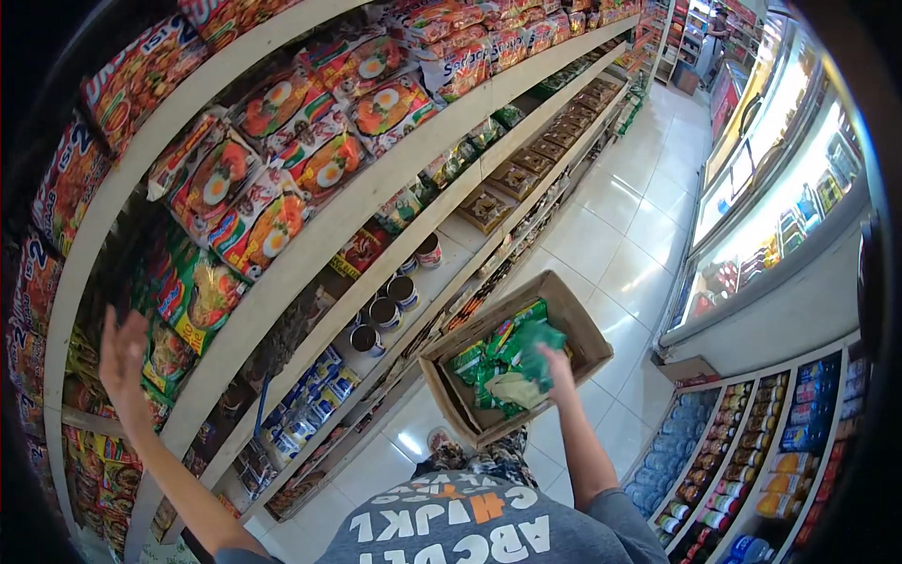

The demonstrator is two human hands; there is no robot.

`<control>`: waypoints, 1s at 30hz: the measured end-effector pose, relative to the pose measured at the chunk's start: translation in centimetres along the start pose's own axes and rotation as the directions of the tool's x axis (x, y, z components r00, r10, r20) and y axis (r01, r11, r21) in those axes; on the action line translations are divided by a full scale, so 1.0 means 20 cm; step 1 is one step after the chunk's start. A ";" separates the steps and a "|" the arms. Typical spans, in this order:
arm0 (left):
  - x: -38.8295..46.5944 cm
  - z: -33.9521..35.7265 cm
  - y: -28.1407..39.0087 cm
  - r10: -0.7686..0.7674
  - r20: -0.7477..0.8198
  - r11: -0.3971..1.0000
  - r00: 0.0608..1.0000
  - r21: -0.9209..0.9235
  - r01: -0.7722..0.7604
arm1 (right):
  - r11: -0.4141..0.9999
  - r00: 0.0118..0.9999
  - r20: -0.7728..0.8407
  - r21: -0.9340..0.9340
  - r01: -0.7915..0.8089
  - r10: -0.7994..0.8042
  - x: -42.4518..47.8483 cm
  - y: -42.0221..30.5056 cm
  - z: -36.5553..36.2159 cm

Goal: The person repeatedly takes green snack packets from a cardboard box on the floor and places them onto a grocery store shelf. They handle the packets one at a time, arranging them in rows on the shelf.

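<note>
A cardboard box (518, 356) with several green noodle packets stands open before me. My right hand (553, 366) reaches into it and grips a green noodle packet (539, 345), blurred by motion. At the shelf on the left, my left hand (127, 366) is raised with its fingers apart and nothing in it. Just right of that hand, green instant noodle packets (194, 299) lie stacked on the shelf. White and red noodle packets picturing an egg (268, 222) fill the shelf beyond them.
A wooden shelf edge (310, 240) curves between the left hand and the box. Lower shelves hold dark-topped cups (384, 314) and blue-and-white packets (324, 391). Bottle racks (733, 451) stand at the lower right, lit glass-door coolers (761, 225) at the right. A person stands far down the tiled aisle (634, 211).
</note>
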State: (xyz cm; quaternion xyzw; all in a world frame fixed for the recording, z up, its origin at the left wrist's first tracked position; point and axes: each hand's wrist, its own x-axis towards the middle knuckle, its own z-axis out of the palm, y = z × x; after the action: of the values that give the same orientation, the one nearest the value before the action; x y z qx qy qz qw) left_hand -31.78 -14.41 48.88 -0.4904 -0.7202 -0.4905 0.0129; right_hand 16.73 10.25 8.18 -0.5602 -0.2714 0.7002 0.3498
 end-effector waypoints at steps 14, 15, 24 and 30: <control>-0.78 1.03 0.14 -0.297 0.547 0.922 0.783 -0.048 0.384 | 0.313 0.971 0.206 -0.936 0.159 0.124 0.48 0.36 0.35; -0.83 1.08 0.13 -0.370 0.581 0.845 0.725 -0.113 0.522 | 0.476 0.965 0.237 -0.866 0.155 0.116 0.48 0.40 0.30; -1.10 1.61 -0.12 -0.463 0.853 -0.235 0.243 -0.382 0.894 | 0.977 0.740 0.639 -0.130 -0.169 0.213 -0.34 -0.11 0.16; -0.91 1.74 -0.07 -0.186 0.922 -0.352 0.339 -0.385 0.853 | 0.971 0.590 0.782 -0.238 -0.020 0.204 -0.59 -0.26 0.23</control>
State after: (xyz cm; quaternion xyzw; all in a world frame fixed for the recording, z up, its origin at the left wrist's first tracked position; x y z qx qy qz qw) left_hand -7.24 -2.16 20.81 -0.0145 -0.3045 -0.5906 -0.7472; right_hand 14.66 4.10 20.19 -0.2350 -0.4335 0.8656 0.0865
